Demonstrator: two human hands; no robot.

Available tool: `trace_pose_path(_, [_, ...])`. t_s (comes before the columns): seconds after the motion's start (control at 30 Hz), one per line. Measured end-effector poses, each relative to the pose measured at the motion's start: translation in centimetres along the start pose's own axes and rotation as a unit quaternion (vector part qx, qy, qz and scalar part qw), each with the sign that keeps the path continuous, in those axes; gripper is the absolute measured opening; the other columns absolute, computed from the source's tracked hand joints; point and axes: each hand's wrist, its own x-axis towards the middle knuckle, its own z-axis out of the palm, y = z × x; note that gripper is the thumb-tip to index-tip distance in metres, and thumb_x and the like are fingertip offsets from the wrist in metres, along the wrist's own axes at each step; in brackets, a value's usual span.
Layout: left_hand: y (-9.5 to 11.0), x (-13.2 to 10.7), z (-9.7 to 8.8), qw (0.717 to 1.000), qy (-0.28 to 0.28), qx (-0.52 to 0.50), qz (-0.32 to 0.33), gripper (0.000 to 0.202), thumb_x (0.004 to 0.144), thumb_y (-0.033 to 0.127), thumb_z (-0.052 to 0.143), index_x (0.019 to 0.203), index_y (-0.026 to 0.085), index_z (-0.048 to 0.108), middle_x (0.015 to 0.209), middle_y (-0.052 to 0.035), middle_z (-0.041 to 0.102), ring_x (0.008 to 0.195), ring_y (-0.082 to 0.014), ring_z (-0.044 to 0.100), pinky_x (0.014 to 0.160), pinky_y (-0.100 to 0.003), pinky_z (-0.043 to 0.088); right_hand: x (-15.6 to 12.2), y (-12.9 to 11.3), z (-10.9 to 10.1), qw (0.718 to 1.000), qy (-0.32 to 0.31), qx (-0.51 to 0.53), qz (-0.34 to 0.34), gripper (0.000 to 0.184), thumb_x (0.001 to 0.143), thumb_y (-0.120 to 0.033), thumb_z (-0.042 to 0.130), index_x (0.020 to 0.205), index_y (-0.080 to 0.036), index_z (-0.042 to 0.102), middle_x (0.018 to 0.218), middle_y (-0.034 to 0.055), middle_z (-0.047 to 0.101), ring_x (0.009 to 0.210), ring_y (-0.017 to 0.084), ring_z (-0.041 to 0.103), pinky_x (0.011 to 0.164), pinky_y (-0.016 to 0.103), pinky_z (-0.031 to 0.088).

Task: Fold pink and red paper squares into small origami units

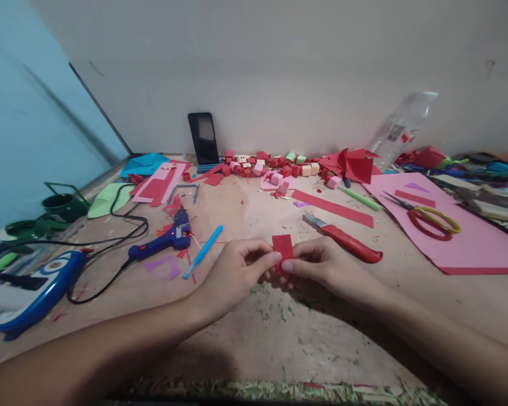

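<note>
A small red paper piece (pixel 283 246) stands upright between my two hands just above the worn tabletop (pixel 258 332). My left hand (pixel 237 270) pinches its lower left edge with thumb and fingers curled. My right hand (pixel 322 265) pinches its lower right edge the same way. Behind my right hand lies a red-handled craft knife (pixel 347 239). A blue glue gun (pixel 163 239) and a light blue pen (pixel 203 251) lie to the left of my left hand.
Small red, pink and green paper cubes (pixel 271 163) line the wall beside a black phone (pixel 203 138). A long red strip (pixel 332 207), a green pen (pixel 359 198), and scissors (pixel 427 217) on a pink sheet (pixel 469 242) lie right. A blue device (pixel 38 290) with black cable lies left.
</note>
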Motion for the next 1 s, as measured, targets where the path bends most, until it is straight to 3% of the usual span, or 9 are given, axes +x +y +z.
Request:
trace_pose_path(0.13, [0.3, -0.04, 0.07, 1.0, 0.01, -0.003, -0.011, 0.024, 0.094, 0.026, 0.063, 0.073, 0.015, 0.068, 0.064, 0.001, 0.067, 0.059, -0.0115, 0.062, 0.059, -0.023, 0.047, 0.04, 0.17, -0.04, 0.999, -0.028, -0.012, 0.009, 0.025, 0.085, -0.039, 0.078, 0.078, -0.015, 0.079, 0.077, 0.0091, 0.078, 0.066, 0.017, 0.071, 0.064, 0.028, 0.057])
trace_pose_path(0.5, [0.22, -0.05, 0.1, 1.0, -0.012, 0.017, 0.002, 0.023, 0.093, 0.025, 0.064, 0.073, 0.014, 0.068, 0.066, -0.0006, 0.068, 0.061, -0.0114, 0.058, 0.06, -0.023, 0.043, -0.16, 0.08, 0.12, 1.0, 0.001, -0.014, -0.009, 0.028, 0.085, -0.039, 0.077, 0.074, -0.013, 0.077, 0.071, 0.0077, 0.076, 0.06, 0.014, 0.065, 0.059, 0.027, 0.052])
trace_pose_path(0.7, [0.38, -0.1, 0.01, 0.999, -0.035, 0.034, -0.001, 0.023, 0.094, 0.025, 0.063, 0.074, 0.014, 0.068, 0.068, 0.0, 0.065, 0.063, -0.0111, 0.056, 0.06, -0.023, 0.042, -0.43, -0.21, 0.11, 0.999, 0.035, -0.003, -0.028, 0.029, 0.084, -0.038, 0.077, 0.066, -0.015, 0.074, 0.059, 0.0028, 0.067, 0.05, 0.011, 0.055, 0.048, 0.024, 0.04])
trace_pose_path(0.87, [0.12, -0.1, 0.12, 0.998, -0.06, 0.007, -0.014, 0.023, 0.094, 0.028, 0.061, 0.08, 0.013, 0.071, 0.073, -0.0026, 0.068, 0.066, -0.0129, 0.059, 0.064, -0.025, 0.046, -0.32, -0.34, -0.04, 0.996, 0.07, -0.036, -0.04, 0.032, 0.085, -0.04, 0.075, 0.063, -0.016, 0.071, 0.061, 0.0038, 0.067, 0.054, 0.013, 0.056, 0.051, 0.026, 0.04])
trace_pose_path(1.0, [0.16, -0.34, 0.2, 0.997, -0.056, 0.044, -0.008, 0.026, 0.095, 0.027, 0.06, 0.073, 0.015, 0.067, 0.066, 0.0004, 0.062, 0.062, -0.0121, 0.056, 0.061, -0.025, 0.044, -0.2, -0.2, -0.31, 0.991, 0.088, -0.07, -0.067, 0.039, 0.085, -0.045, 0.074, 0.058, -0.018, 0.066, 0.058, 0.0035, 0.064, 0.055, 0.014, 0.053, 0.054, 0.029, 0.039])
